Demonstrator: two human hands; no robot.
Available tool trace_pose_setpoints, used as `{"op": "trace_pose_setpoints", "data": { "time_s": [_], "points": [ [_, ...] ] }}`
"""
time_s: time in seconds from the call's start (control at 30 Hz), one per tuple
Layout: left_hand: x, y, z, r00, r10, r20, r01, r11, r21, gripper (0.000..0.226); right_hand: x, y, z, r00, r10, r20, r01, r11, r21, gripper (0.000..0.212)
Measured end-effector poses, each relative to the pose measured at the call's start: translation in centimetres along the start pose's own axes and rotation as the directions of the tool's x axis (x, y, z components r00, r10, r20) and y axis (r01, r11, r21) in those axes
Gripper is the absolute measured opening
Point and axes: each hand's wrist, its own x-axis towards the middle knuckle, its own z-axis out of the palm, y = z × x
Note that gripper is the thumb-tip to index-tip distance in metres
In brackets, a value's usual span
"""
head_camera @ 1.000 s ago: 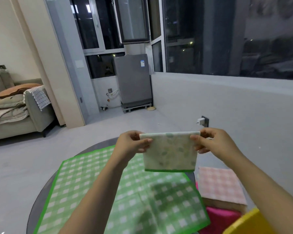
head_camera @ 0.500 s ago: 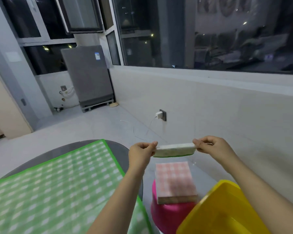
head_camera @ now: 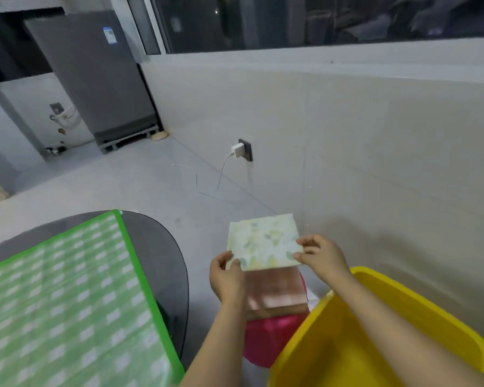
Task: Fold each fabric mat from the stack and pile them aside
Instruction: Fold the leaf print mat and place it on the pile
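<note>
A folded pale mat with a leaf print (head_camera: 263, 241) is held flat, just above a stack of folded mats whose top is pink checked (head_camera: 274, 291). That stack rests on a pink stool (head_camera: 266, 339). My left hand (head_camera: 227, 277) grips the mat's near left corner. My right hand (head_camera: 322, 255) pinches its right edge. A green checked mat (head_camera: 67, 303) lies spread on the dark round table (head_camera: 162, 261) at the left.
A yellow plastic tub (head_camera: 355, 344) stands at the lower right, under my right forearm. A wall with a socket and white charger (head_camera: 239, 150) runs behind. A grey appliance (head_camera: 92, 76) stands at the back left on the bare floor.
The view swung right and down. Both hands carried the folded leaf-print mat from over the table to above the pink checked stack, turning it from upright to flat.
</note>
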Motion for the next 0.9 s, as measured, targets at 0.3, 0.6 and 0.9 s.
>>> {"op": "trace_pose_setpoints", "data": {
  "time_s": [0.3, 0.6, 0.9],
  "points": [
    [0.2, -7.0, -0.9, 1.000, -0.001, 0.017, -0.003, 0.980, 0.201, 0.022, -1.2, 7.0, 3.0, 0.996, 0.074, -0.053, -0.086, 0.959, -0.272, 0.031],
    [0.4, -8.7, -1.0, 1.000, 0.013, 0.020, -0.017, 0.972, 0.234, 0.024, -1.5, 8.3, 3.6, 0.998, 0.024, -0.053, -0.040, 0.944, -0.326, 0.032],
    [0.4, -9.8, -0.9, 0.999, 0.051, 0.013, -0.053, 0.957, 0.284, 0.023, -1.5, 10.0, 4.2, 0.999, -0.009, -0.040, -0.008, 0.914, -0.405, 0.033]
  ]
}}
